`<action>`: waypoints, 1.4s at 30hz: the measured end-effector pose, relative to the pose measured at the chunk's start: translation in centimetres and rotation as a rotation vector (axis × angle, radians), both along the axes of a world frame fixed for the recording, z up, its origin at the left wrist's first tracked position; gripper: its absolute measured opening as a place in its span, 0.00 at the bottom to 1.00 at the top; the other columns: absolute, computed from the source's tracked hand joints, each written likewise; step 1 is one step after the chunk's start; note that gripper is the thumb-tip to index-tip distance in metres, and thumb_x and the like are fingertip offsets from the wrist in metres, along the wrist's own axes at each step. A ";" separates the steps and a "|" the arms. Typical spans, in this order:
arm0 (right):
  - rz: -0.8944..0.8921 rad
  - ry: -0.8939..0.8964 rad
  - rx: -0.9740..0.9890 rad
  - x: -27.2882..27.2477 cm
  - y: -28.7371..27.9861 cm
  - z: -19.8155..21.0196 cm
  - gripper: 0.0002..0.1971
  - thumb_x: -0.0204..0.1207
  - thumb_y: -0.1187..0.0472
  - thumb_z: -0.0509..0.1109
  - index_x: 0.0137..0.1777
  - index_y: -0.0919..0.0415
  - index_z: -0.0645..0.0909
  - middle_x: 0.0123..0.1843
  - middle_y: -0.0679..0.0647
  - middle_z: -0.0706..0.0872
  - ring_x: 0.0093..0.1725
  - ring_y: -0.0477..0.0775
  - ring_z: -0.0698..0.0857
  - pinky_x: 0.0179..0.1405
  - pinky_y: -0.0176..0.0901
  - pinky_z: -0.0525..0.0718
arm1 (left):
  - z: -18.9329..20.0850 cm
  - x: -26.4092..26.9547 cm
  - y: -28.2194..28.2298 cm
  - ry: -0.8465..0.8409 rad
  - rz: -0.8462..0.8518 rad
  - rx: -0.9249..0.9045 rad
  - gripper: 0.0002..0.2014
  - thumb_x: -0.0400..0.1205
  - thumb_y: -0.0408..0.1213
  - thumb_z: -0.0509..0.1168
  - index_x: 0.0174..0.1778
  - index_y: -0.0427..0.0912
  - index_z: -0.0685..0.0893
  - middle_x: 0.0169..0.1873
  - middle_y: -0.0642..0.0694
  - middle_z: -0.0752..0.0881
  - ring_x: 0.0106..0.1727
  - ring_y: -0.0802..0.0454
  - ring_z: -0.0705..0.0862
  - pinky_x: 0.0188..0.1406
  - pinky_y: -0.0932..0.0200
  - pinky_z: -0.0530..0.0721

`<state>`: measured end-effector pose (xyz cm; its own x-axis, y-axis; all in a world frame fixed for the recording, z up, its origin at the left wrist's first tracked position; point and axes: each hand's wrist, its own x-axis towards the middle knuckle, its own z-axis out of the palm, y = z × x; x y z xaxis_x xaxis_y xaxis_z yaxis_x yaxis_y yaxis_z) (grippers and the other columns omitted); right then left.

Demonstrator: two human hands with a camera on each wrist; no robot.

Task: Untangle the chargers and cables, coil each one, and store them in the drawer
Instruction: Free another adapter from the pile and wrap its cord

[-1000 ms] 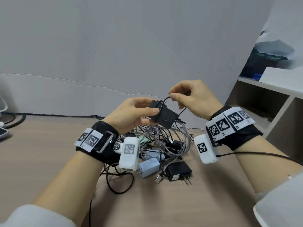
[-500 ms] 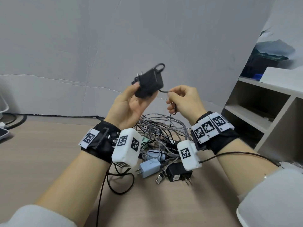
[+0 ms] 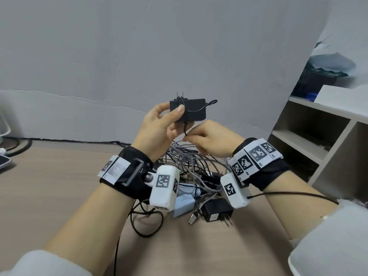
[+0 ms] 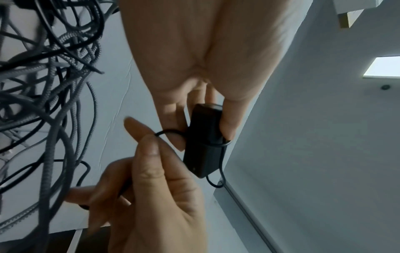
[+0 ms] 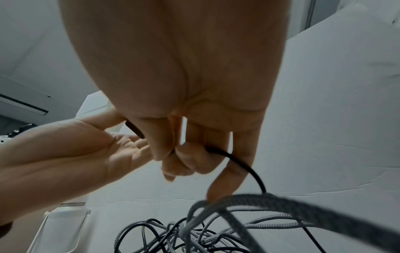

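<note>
While two forearms reach in over the wooden table point(image 3: 49, 196), everything here is placed against one landmark, the cable tangle point(image 3: 191, 166), a heap of grey braided and black leads lying mid-table. Left of the tangle, at the table's edge, sits one white device point(image 3: 3, 163), only partly in frame. Above the tangle's left side, the left hand point(image 3: 159, 128) is raised clear of the heap, thumb and fingers curled round one black charger point(image 3: 192, 111), whose two prongs point up and whose thin black cord point(image 3: 201, 109) is looped once round its body. Just right of that and lower, directly over the tangle, the right hand point(image 3: 211, 139) pinches the same cord between thumb and forefinger, the cord running on down into the heap. On the near side of the tangle lie one pale blue charger point(image 3: 184, 205), one loose USB plug point(image 3: 192, 218) and a second black charger point(image 3: 216, 210), prongs toward the camera. Right of the tangle stands one open shelf unit point(image 3: 318, 136).
</note>
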<state>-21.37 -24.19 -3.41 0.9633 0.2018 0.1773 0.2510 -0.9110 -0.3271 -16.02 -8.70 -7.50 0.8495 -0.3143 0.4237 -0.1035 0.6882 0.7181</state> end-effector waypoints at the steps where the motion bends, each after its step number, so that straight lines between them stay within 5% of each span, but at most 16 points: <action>1: -0.011 -0.005 0.018 0.1 -0.3 -0.1 0.14 0.88 0.54 0.65 0.43 0.55 0.86 0.28 0.51 0.84 0.25 0.42 0.80 0.40 0.44 0.81 | 0.2 -0.1 0.1 -0.017 -0.002 -0.017 0.14 0.85 0.28 0.67 0.66 0.32 0.76 0.64 0.25 0.85 0.62 0.32 0.87 0.60 0.42 0.88; 4: -0.067 0.011 0.077 0.4 -1.7 -0.3 0.10 0.87 0.56 0.66 0.57 0.58 0.86 0.38 0.52 0.90 0.37 0.46 0.88 0.49 0.47 0.85 | 0.5 -0.1 0.5 -0.036 -0.003 -0.090 0.13 0.85 0.27 0.67 0.65 0.34 0.76 0.67 0.23 0.82 0.66 0.29 0.85 0.61 0.39 0.87; 7: -0.133 -0.009 0.063 0.8 -3.3 -0.8 0.09 0.86 0.59 0.66 0.56 0.62 0.87 0.47 0.56 0.92 0.48 0.58 0.89 0.51 0.48 0.84 | 0.7 0.1 0.8 0.005 0.001 -0.177 0.12 0.84 0.27 0.68 0.62 0.35 0.76 0.66 0.25 0.83 0.67 0.30 0.85 0.61 0.38 0.87; 10: -0.222 -0.087 0.035 1.4 -4.1 -1.2 0.09 0.86 0.57 0.67 0.55 0.60 0.87 0.51 0.53 0.91 0.52 0.56 0.86 0.51 0.45 0.80 | 0.7 0.3 0.8 0.053 0.012 -0.273 0.14 0.84 0.28 0.68 0.64 0.37 0.75 0.59 0.31 0.87 0.60 0.37 0.89 0.60 0.39 0.87; 12: -0.261 -0.121 0.020 1.6 -4.3 -1.4 0.09 0.86 0.56 0.67 0.52 0.58 0.87 0.49 0.51 0.91 0.49 0.49 0.85 0.50 0.40 0.76 | 1.0 0.5 0.9 0.077 0.004 -0.329 0.14 0.85 0.29 0.67 0.65 0.37 0.74 0.54 0.35 0.89 0.57 0.40 0.90 0.60 0.39 0.88; 14: -0.236 -0.150 0.091 1.5 -4.3 -1.3 0.10 0.87 0.58 0.66 0.48 0.59 0.86 0.42 0.52 0.91 0.34 0.38 0.83 0.40 0.34 0.75 | 1.3 0.7 1.3 0.088 0.024 -0.372 0.14 0.85 0.29 0.67 0.65 0.36 0.75 0.54 0.35 0.89 0.57 0.40 0.90 0.60 0.40 0.88; 16: -0.201 -0.218 0.139 1.0 -3.7 -1.1 0.09 0.87 0.59 0.66 0.50 0.60 0.87 0.34 0.50 0.87 0.27 0.38 0.79 0.34 0.31 0.73 | 1.3 0.8 1.6 0.083 0.103 -0.376 0.15 0.84 0.27 0.69 0.64 0.36 0.75 0.58 0.33 0.88 0.59 0.38 0.90 0.60 0.40 0.88; 18: -0.134 -0.240 0.024 0.2 -2.8 -0.5 0.10 0.86 0.56 0.68 0.54 0.58 0.90 0.36 0.43 0.85 0.37 0.43 0.80 0.43 0.34 0.72 | 0.9 1.0 1.7 0.067 0.231 -0.292 0.15 0.82 0.25 0.71 0.62 0.35 0.76 0.61 0.32 0.86 0.60 0.36 0.89 0.59 0.40 0.89; 21: -0.005 -0.148 -0.172 -1.1 -1.1 0.5 0.11 0.86 0.54 0.69 0.58 0.56 0.91 0.49 0.46 0.92 0.49 0.46 0.85 0.49 0.35 0.75 | 0.1 1.4 1.4 0.028 0.364 -0.086 0.18 0.80 0.25 0.73 0.64 0.32 0.77 0.61 0.30 0.86 0.61 0.36 0.89 0.56 0.44 0.90; 25: 0.089 -0.241 -0.072 -2.2 0.1 2.3 0.09 0.84 0.55 0.72 0.52 0.55 0.92 0.41 0.44 0.89 0.38 0.40 0.82 0.40 0.28 0.74 | -0.6 1.5 1.1 -0.054 0.365 0.187 0.19 0.79 0.26 0.75 0.65 0.31 0.80 0.59 0.33 0.87 0.60 0.38 0.89 0.53 0.47 0.91; 31: 0.071 -0.397 0.097 -2.4 -1.2 4.8 0.06 0.82 0.60 0.74 0.49 0.60 0.92 0.33 0.36 0.84 0.33 0.32 0.82 0.40 0.26 0.75 | -1.1 1.0 1.2 -0.058 0.022 0.371 0.17 0.81 0.23 0.71 0.65 0.28 0.81 0.59 0.30 0.89 0.61 0.33 0.89 0.58 0.38 0.89; 36: 0.026 -0.380 0.244 -1.9 -2.7 4.8 0.04 0.81 0.60 0.75 0.47 0.60 0.90 0.34 0.55 0.88 0.32 0.45 0.82 0.38 0.39 0.83 | -0.7 0.1 1.5 -0.117 -0.238 0.430 0.14 0.83 0.23 0.65 0.64 0.30 0.82 0.58 0.30 0.89 0.59 0.36 0.89 0.53 0.40 0.90; 39: -0.012 -0.316 0.332 -1.7 -3.3 4.1 0.05 0.81 0.62 0.75 0.48 0.64 0.90 0.30 0.52 0.84 0.25 0.40 0.78 0.29 0.31 0.76 | -0.5 -0.3 1.5 -0.140 -0.298 0.426 0.16 0.80 0.25 0.67 0.64 0.31 0.82 0.57 0.34 0.89 0.59 0.38 0.89 0.48 0.44 0.91; 42: -0.052 -0.245 0.461 -1.5 -4.0 3.2 0.05 0.80 0.61 0.75 0.46 0.62 0.89 0.28 0.51 0.84 0.25 0.50 0.74 0.26 0.38 0.75 | -0.5 -0.4 1.6 -0.154 -0.331 0.410 0.20 0.80 0.24 0.69 0.69 0.28 0.79 0.60 0.33 0.87 0.61 0.37 0.88 0.51 0.41 0.90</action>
